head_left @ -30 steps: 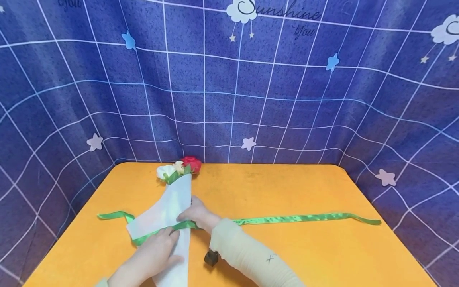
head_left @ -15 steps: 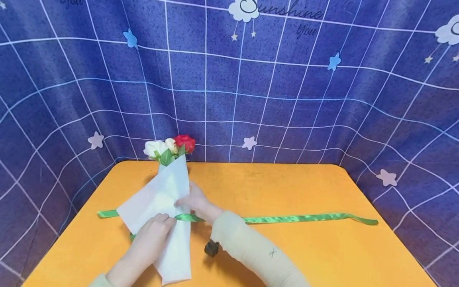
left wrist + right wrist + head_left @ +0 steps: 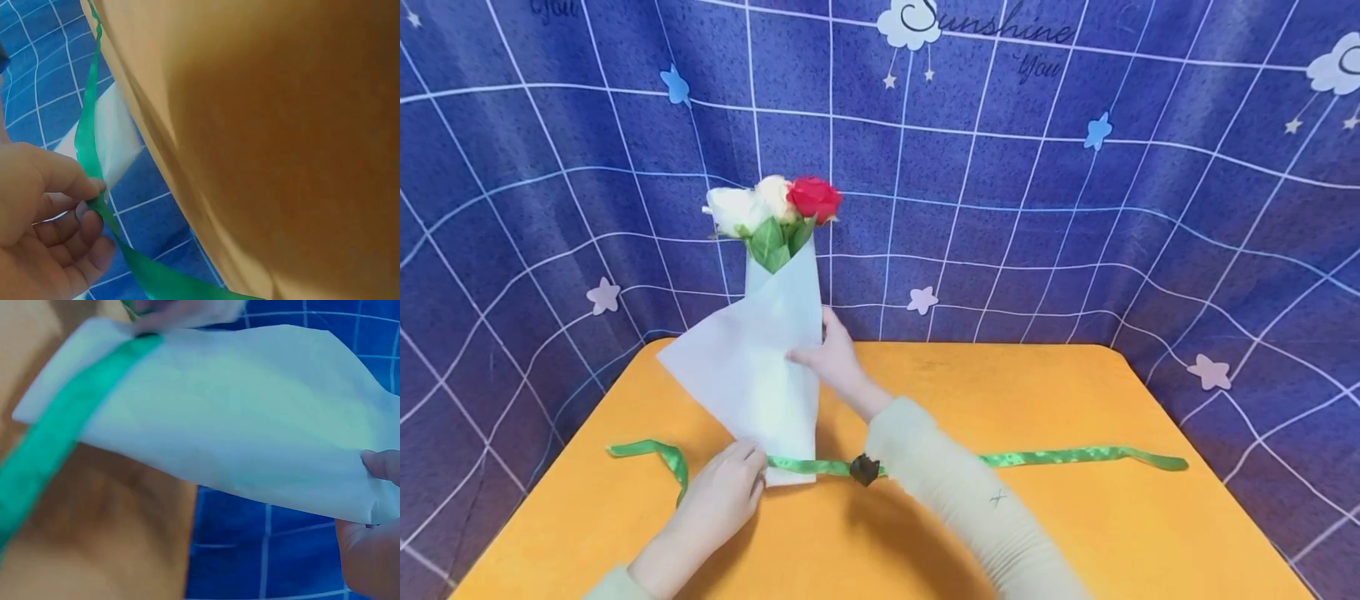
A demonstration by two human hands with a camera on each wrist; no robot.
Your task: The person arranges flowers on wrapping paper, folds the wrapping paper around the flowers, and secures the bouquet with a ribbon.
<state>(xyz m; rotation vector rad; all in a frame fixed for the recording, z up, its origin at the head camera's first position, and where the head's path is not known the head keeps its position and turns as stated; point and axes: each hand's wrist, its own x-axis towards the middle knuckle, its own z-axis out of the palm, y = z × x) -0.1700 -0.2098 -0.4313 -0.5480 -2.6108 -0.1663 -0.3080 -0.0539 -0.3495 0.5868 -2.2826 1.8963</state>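
Note:
A bouquet of white, cream and red roses (image 3: 814, 198) with green leaves stands raised and nearly upright in a white paper wrap (image 3: 760, 358). My right hand (image 3: 838, 358) grips the wrap at its right edge, thumb in front and fingers behind. In the left wrist view, my left hand (image 3: 47, 212) pinches a green satin ribbon (image 3: 89, 137) between thumb and finger. From there the ribbon runs across the front of the wrap near its lower end, as the right wrist view also shows. One flap of the paper (image 3: 688, 354) sticks out to the left.
An orange cloth covers the table (image 3: 1000, 400). The ribbon's long tail (image 3: 1075, 455) stretches right across it, and a shorter tail (image 3: 647, 450) curls at the left. A dark wrist camera (image 3: 865, 469) hangs under my right sleeve. Behind stands a blue gridded curtain (image 3: 962, 225).
My right hand has lifted the bouquet up and away from the table. The left hand keeps near the wrap's lower end, now with the ribbon pinched, and the wrap has slid upward past it.

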